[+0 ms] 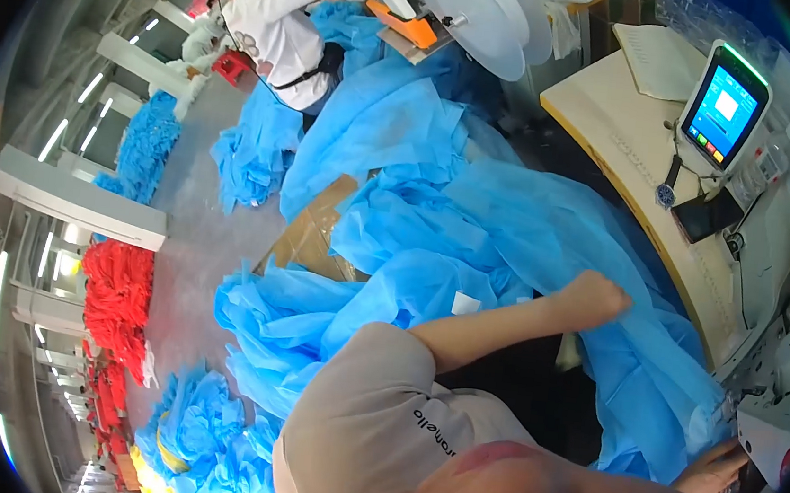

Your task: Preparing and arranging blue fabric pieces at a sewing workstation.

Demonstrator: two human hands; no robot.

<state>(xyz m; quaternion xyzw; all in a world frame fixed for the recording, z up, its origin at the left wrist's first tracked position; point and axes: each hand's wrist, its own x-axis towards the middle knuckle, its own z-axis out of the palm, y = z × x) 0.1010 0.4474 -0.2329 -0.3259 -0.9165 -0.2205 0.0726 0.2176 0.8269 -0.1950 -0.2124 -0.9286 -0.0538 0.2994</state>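
A big heap of light blue non-woven fabric (511, 229) spills from the floor up onto the sewing table. My left hand (596, 299) is closed in a fist, gripping a fold of this blue fabric and holding it up over the heap. My right hand (714, 469) lies with its fingers stretched out at the lower edge of the fabric, beside the white sewing machine (782, 379). Part of that hand is hidden by the fabric. My beige sleeve and shoulder (369, 415) fill the lower middle.
A cream work table (615, 135) carries a touch-screen control panel (724, 105). A cardboard box (315, 234) sits under the fabric. Another person in a white shirt (283, 31) works at a machine behind. Blue piles (204, 447) and red piles (119, 296) line the floor.
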